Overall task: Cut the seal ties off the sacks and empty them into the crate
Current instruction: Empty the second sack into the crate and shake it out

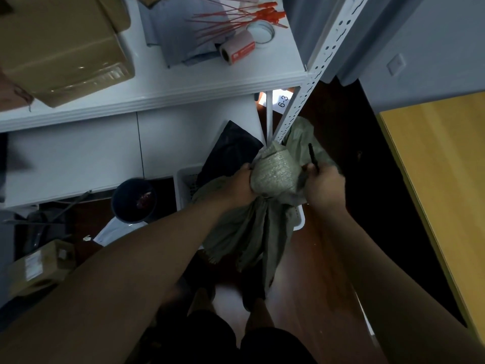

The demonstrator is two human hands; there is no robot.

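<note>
Head view: both hands hold a green woven sack (273,174) upended over the white crate (183,179) — left hand (240,185) clamped on its bulging end, right hand (324,186) closed on the sack and a dark tool (312,156), perhaps the cutter. Cut red seal ties (236,17) lie on the shelf (157,85); emptying looks underway.

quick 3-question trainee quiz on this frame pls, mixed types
1. True or false: the left hand has a grip on the green sack.
2. The red seal ties lie: A) on the white shelf B) in the white crate C) on the floor.
3. Which hand holds the dark tool?

Key: 1 true; 2 A; 3 the right hand.
</note>
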